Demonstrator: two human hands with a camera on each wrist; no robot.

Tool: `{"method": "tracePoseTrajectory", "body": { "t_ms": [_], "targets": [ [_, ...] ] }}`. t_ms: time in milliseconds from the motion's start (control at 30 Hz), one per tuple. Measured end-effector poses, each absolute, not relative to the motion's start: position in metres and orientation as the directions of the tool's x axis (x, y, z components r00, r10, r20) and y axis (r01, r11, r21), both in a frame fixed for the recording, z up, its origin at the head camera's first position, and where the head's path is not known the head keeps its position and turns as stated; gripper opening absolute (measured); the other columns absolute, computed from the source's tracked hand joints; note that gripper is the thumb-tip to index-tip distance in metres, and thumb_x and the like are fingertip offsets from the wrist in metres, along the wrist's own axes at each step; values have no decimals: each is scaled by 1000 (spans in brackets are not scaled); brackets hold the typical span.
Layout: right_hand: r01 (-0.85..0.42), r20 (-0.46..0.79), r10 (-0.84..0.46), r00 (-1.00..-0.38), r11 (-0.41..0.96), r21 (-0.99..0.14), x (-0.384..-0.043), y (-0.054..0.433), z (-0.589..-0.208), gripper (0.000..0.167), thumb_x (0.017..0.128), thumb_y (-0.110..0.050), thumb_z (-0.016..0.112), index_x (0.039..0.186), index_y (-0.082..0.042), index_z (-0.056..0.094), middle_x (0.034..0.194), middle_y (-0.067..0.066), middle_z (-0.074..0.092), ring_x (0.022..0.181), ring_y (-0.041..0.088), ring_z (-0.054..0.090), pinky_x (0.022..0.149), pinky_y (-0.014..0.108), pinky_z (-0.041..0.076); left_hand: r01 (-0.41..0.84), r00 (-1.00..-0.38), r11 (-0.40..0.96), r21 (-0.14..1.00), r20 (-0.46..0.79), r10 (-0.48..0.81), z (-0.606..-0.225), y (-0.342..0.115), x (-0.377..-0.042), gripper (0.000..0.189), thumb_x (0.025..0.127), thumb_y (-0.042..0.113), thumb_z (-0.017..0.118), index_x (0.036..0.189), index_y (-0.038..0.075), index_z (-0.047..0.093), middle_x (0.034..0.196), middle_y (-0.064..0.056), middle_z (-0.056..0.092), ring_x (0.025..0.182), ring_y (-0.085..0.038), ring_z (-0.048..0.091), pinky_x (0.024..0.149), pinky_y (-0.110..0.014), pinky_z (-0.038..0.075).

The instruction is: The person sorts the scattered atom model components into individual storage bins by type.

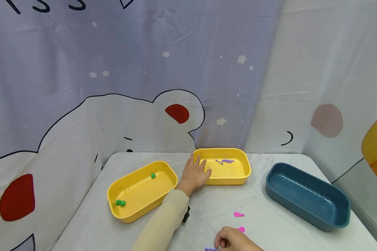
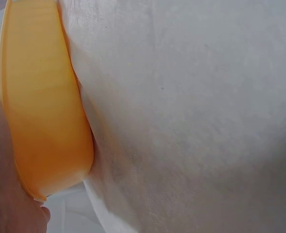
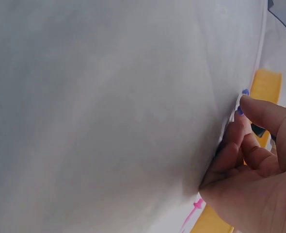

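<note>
At the right hand (image 1: 235, 240), a purple stick (image 1: 211, 249) looks pinched for pickup, probably needing a lift, the left hand (image 1: 193, 175) spread over a yellow tray (image 1: 227, 181).

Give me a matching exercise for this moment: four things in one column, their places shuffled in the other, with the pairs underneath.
Things
1. Green beads
2. Pink pieces
3. Dark blue tray
4. Left hand

Places
A. At the left end of the far yellow tray
B. On the white cloth, just beyond the right hand
C. At the right side of the head view
D. Inside the left yellow tray

Pairs: 1-D, 2-B, 3-C, 4-A
</note>
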State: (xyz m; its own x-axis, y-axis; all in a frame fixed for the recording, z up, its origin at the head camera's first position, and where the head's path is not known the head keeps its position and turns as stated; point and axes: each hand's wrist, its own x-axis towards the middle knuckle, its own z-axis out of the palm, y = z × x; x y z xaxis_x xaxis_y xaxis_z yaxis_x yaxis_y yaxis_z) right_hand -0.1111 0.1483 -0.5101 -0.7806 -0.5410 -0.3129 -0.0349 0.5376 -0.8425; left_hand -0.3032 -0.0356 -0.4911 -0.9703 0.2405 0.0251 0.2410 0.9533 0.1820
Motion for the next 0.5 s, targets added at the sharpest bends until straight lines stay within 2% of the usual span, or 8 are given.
{"method": "tracePoseTrajectory", "body": {
  "t_ms": [167, 500],
  "targets": [
    [31, -341, -530, -777, 508, -861, -110, 151, -503, 5, 92, -6, 71, 89, -7, 67, 75, 1, 59, 72, 18, 54, 62, 23, 45, 242, -970, 953, 180, 30, 241, -491, -35, -303, 62, 105, 54, 31, 157, 20, 41, 168, -7, 24, 157, -34, 0, 127, -48, 6],
    [-9, -271, -543, -795, 457, -889, -110, 158, -500, 11, 85, 2, 70, 86, -8, 67, 74, 0, 62, 68, 14, 56, 60, 21, 46, 248, -969, 950, 188, 40, 245, -488, -35, -301, 62, 105, 53, 32, 156, 19, 43, 167, -8, 25, 157, -35, 2, 126, -48, 8]
  ]
}}
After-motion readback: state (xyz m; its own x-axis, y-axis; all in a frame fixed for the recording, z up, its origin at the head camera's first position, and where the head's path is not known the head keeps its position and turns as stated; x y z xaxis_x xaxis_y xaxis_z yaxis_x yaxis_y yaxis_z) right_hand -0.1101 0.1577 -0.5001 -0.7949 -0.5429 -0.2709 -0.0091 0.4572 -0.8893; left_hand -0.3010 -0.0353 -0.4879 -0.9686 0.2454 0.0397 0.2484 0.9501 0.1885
